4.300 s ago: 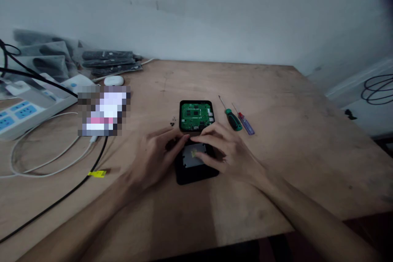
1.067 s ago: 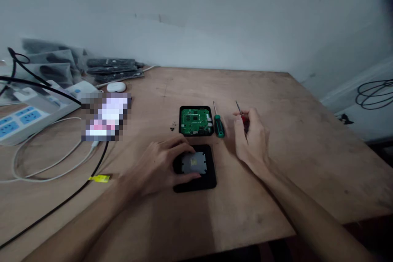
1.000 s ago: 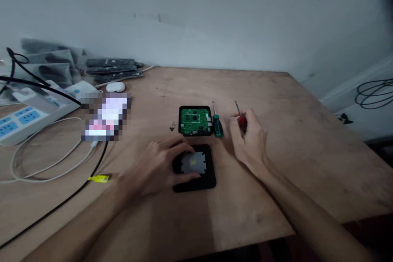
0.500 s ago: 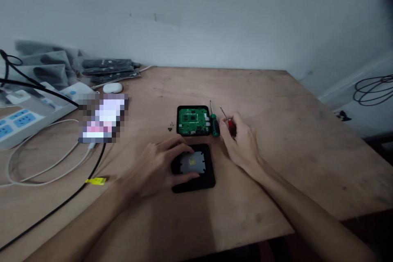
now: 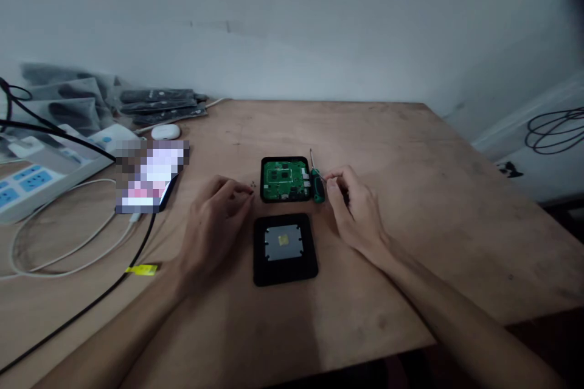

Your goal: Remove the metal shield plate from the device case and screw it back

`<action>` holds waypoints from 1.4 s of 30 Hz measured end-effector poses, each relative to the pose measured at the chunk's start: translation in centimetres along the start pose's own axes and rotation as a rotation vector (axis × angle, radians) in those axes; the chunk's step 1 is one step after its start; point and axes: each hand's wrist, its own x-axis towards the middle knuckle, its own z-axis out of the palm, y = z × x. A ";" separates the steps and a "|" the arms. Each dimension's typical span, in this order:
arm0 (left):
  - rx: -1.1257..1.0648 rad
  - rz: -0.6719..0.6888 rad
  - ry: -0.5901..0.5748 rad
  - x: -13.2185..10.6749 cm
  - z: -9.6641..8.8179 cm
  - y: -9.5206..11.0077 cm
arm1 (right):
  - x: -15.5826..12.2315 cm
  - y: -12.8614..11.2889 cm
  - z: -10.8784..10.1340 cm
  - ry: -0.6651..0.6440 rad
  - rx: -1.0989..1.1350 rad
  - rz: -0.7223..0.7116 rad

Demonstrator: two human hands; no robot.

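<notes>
My left hand [image 5: 218,208] is beside the open black box, its thumb and fingertips closed at a small dark screw [image 5: 252,192]. A few other tiny screws [image 5: 253,184] lie just beyond the fingertips. In the black box sits a green circuit board [image 5: 285,180]. My right hand [image 5: 358,209] is closed round a screwdriver, its thin metal shaft [image 5: 322,177] pointing left; the fingers hide the handle. A green-handled screwdriver [image 5: 318,187] lies between that hand and the box. Nearer me is a black cover [image 5: 286,275] with a grey metal plate [image 5: 274,249] and a yellowish square pad [image 5: 283,240].
At the left are a phone [image 5: 157,176] with a cable plugged in, a white earbud case [image 5: 166,132] and a power strip [image 5: 34,182]. Plastic-wrapped dark items [image 5: 159,103] lie against the wall. A black cable with a yellow tag [image 5: 143,270] crosses the wooden table [image 5: 410,194].
My left hand has let go of the black cover and moved up and left to the small screws. In my right hand, the screwdriver has turned so its shaft points more to the left.
</notes>
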 end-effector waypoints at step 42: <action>0.022 0.304 -0.201 0.8 0.3 -1.7 | -0.2 -0.6 0.2 -0.039 0.047 -0.014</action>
